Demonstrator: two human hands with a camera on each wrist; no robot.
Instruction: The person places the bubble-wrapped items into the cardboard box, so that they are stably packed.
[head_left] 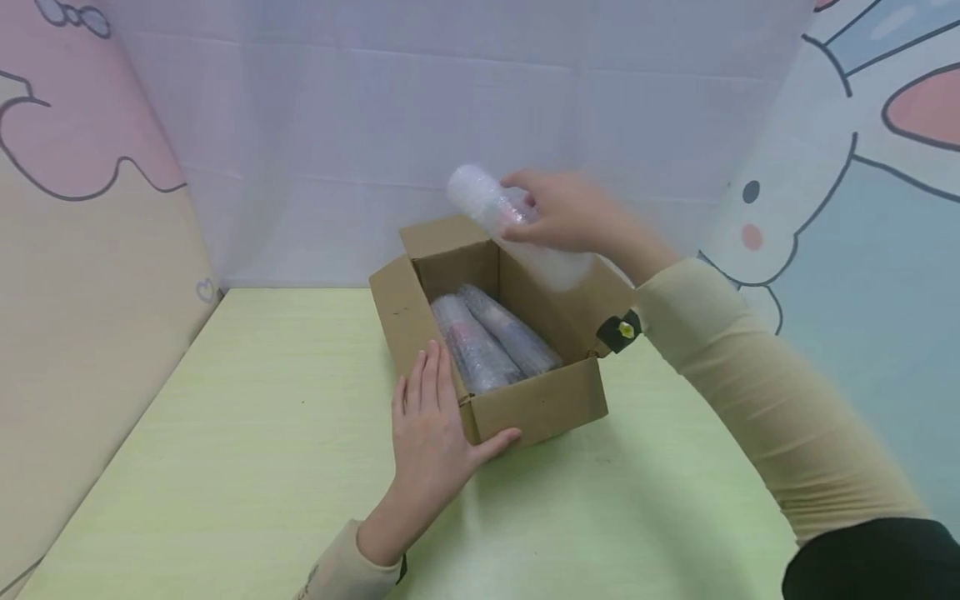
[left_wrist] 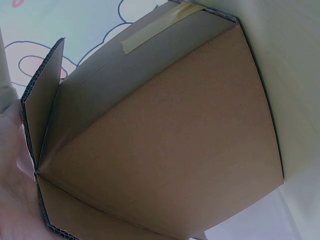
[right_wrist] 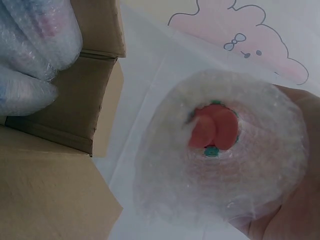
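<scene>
My right hand (head_left: 573, 212) grips a bubble-wrapped roll (head_left: 476, 196) above the back right of an open cardboard box (head_left: 540, 408). The right wrist view shows this roll end-on, with a red and green piece (right_wrist: 220, 127) inside the clear wrap; what the whole item is cannot be told. More bubble-wrapped rolls (head_left: 472, 346) lie side by side in the box. With fingers straight, my left hand (head_left: 431, 433) rests against the box's near left corner, thumb along the front side. The left wrist view shows the box's outer face (left_wrist: 170, 130) and part of that hand.
The box stands on a pale yellow-green table (head_left: 225, 433), its flaps spread outward. A strip of tape (left_wrist: 160, 30) sticks to the cardboard. A black patch with a yellow mark (head_left: 618, 331) shows by the right flap. Behind hangs a white cloth (head_left: 315, 150); cartoon-printed walls flank the table.
</scene>
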